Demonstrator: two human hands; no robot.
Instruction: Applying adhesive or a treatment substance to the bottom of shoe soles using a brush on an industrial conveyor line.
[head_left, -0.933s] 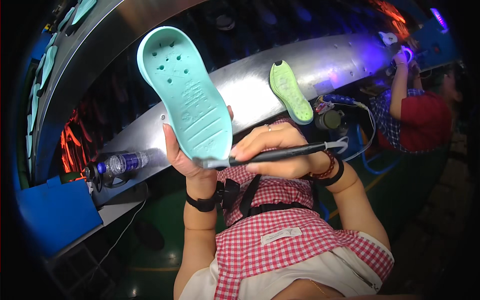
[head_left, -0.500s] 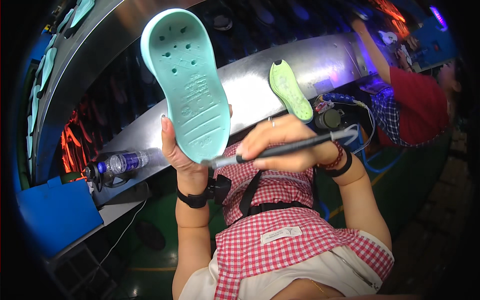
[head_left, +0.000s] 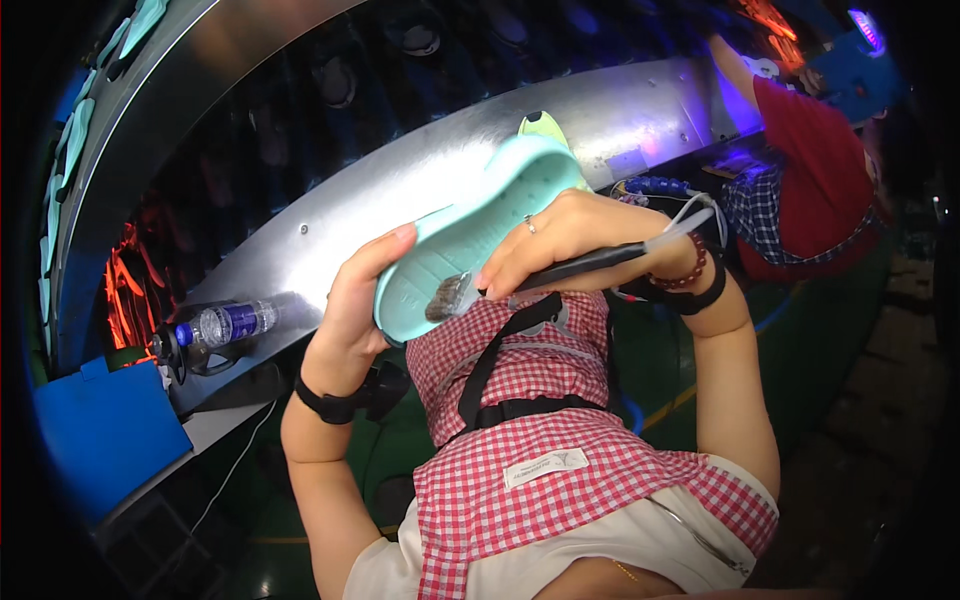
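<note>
My left hand grips the heel end of a turquoise shoe sole. The sole is tilted, its hollowed face and raised rim turned toward me. A brush with a dark handle and a tube at its back end lies in my right hand, fingers closed round it. Its bristles rest against the inside of the sole near the heel. Behind the turquoise sole, a pale green sole shows only its tip; the rest is hidden.
A metal ledge curves across in front of me. On its left lie a water bottle and a dark-lidded bottle, by a blue box. Turquoise soles line the upper left. A person in a red shirt works at right.
The turquoise sole has tipped over and come lower, now showing its inner side and partly covering the green sole. The brush bristles have moved onto its inside near the heel.
</note>
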